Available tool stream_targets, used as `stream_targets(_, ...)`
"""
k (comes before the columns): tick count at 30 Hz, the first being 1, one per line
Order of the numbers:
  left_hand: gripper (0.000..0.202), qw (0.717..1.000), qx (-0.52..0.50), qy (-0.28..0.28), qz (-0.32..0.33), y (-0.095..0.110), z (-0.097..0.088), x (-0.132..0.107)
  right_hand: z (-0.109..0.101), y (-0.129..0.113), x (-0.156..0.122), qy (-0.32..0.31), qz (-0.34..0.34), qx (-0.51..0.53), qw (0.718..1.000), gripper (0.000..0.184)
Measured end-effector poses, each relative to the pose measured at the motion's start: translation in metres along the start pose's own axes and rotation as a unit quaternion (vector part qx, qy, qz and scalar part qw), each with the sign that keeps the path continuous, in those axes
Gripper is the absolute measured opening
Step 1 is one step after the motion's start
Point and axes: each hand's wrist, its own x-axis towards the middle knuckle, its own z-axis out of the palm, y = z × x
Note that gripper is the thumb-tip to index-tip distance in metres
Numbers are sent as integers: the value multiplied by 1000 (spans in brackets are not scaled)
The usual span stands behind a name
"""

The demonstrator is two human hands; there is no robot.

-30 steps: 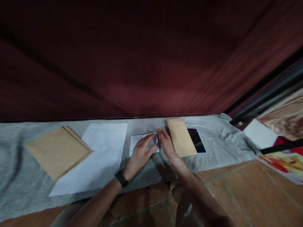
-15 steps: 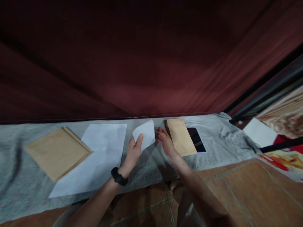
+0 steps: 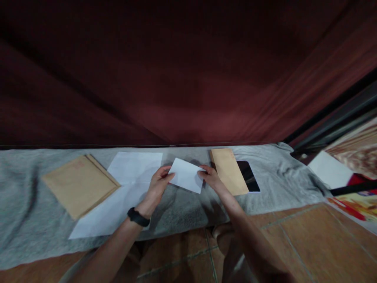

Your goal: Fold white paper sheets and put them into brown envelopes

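Note:
A small folded white paper (image 3: 186,175) hangs just above the grey cloth (image 3: 265,182), held at both ends. My left hand (image 3: 157,186) pinches its left edge, thumb on top. Its right edge is gripped by my right hand (image 3: 210,179). A black band sits on my left wrist. A narrow brown envelope (image 3: 229,171) lies right beside my right hand, partly over a dark phone (image 3: 249,176).
A large white sheet (image 3: 120,192) lies left of my hands, with a stack of big brown envelopes (image 3: 79,184) overlapping its left side. Dark red curtain hangs behind. Tiled floor is below the cloth's front edge. More white paper (image 3: 330,169) and printed sheets sit at the far right.
The folded paper lay flat under both hands, then my left hand lifted it. Now both hands hold it by its ends above the cloth.

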Motion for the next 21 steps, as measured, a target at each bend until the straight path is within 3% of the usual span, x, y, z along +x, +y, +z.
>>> stream_targets(5,51,970,239,-46,7,-14,-5,-4,4,2,0,63,-67,-187,978,29)
stream_targets(9,45,952,305,-28,13,-16,-4,-9,19,-3,-12,114,-148,-313,931,38)
stream_targets(13,39,960,280,-17,2,-12,-3,-11,42,-4,-31,48,-222,-377,898,41)
stream_targets(16,39,952,304,-17,16,-10,-2,-14,58,1,-43,2,-227,-421,878,47)
stream_targets(18,40,924,381,-20,28,-9,-3,-16,63,6,-48,-6,-224,-446,867,52)
stream_targets(21,45,827,557,3,71,-6,-3,-21,64,9,-51,-5,-224,-468,855,55)
